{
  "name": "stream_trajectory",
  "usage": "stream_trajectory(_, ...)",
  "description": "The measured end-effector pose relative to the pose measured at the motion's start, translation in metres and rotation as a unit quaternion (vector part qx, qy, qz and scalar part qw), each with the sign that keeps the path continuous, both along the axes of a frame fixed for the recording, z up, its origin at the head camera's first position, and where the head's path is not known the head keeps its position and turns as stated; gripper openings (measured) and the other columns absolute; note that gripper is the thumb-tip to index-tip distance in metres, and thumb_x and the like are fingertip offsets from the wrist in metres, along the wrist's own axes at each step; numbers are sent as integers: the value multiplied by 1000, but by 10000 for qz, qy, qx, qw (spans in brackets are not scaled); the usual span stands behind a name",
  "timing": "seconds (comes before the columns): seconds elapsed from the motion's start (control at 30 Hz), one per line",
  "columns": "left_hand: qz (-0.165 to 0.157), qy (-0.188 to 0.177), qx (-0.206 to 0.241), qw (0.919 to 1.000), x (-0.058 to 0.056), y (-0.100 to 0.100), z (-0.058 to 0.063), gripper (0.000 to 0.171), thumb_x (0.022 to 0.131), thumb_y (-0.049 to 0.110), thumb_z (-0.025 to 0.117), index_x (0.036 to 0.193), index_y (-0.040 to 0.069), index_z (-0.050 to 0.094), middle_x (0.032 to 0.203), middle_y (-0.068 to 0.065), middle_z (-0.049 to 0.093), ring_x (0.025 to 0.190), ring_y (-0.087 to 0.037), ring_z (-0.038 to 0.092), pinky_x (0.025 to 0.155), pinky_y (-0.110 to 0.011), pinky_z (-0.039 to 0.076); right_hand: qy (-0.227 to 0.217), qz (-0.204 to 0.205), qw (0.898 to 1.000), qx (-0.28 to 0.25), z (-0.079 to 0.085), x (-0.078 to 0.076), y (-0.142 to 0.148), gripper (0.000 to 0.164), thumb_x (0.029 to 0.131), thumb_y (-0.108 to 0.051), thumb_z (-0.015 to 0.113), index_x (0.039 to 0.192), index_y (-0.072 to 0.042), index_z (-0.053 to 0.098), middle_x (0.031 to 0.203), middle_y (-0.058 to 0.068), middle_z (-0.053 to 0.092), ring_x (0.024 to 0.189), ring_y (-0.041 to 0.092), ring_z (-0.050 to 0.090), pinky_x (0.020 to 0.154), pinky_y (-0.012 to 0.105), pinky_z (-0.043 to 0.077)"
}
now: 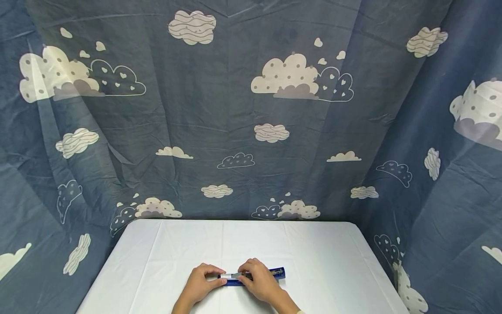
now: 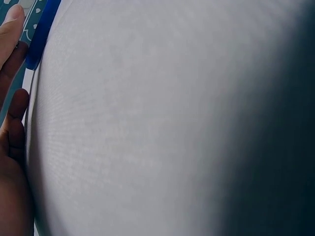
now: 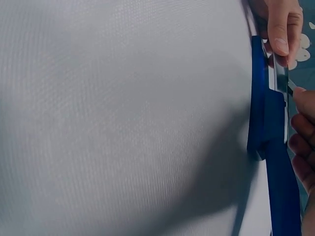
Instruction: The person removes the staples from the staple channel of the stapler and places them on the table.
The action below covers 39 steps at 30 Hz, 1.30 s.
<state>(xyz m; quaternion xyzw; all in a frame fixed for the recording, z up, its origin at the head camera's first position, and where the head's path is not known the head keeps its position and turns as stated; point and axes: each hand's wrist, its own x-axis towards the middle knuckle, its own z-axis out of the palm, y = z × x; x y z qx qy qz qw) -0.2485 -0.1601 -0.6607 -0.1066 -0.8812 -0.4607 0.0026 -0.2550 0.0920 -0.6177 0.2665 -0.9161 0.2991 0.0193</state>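
Note:
A blue stapler (image 1: 234, 283) lies on the white table with its top arm (image 1: 279, 273) swung back to the right, baring the metal magazine. Its left end is pinched between thumb and fingers of my left hand (image 1: 198, 283). My right hand (image 1: 260, 281) is over the middle of the stapler, thumb and fingertips pinching a short grey metal strip (image 1: 236, 275), like a row of staples, at the magazine. The right wrist view shows the stapler's blue side (image 3: 258, 98) between both hands. Only one blue end (image 2: 43, 34) shows in the left wrist view, beside the left fingers (image 2: 18, 103).
The white table (image 1: 188, 244) extends around the stapler on all sides. Behind it and at both sides hangs a dark blue curtain (image 1: 211, 109) with a cloud print. A shadow (image 3: 211, 177) falls on the tabletop under the right hand.

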Motion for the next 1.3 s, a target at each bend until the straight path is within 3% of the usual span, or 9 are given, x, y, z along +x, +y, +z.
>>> stream_trajectory(0.53, 44, -39, -11, 10000, -1, 0, -2, 25, 79, 54, 84, 98, 39, 80, 101, 19, 72, 99, -4, 60, 90, -30, 49, 265, 230, 9987, -360, 10, -3, 27, 12, 96, -24, 75, 106, -18, 76, 103, -10, 72, 99, 6, 64, 90, 36, 55)
stream_trajectory(0.83, 100, -54, -30, 9999, 0, 1, 0, 25, 78, 54, 85, 97, 39, 80, 101, 19, 72, 98, -4, 60, 90, -30, 50, -170, 17, 9987, -476, 22, -3, 51, 12, 97, -30, 73, 107, -24, 76, 107, -16, 70, 105, 4, 64, 95, 36, 55)
stream_trajectory(1.3, 85, -28, -12, 10000, 1, 2, 1, 25, 78, 51, 86, 98, 36, 81, 102, 16, 72, 98, -5, 60, 90, -31, 49, -308, -352, 9967, -669, 31, -2, 89, 15, 97, -35, 73, 108, -24, 74, 106, -16, 70, 105, 6, 64, 96, 46, 55)
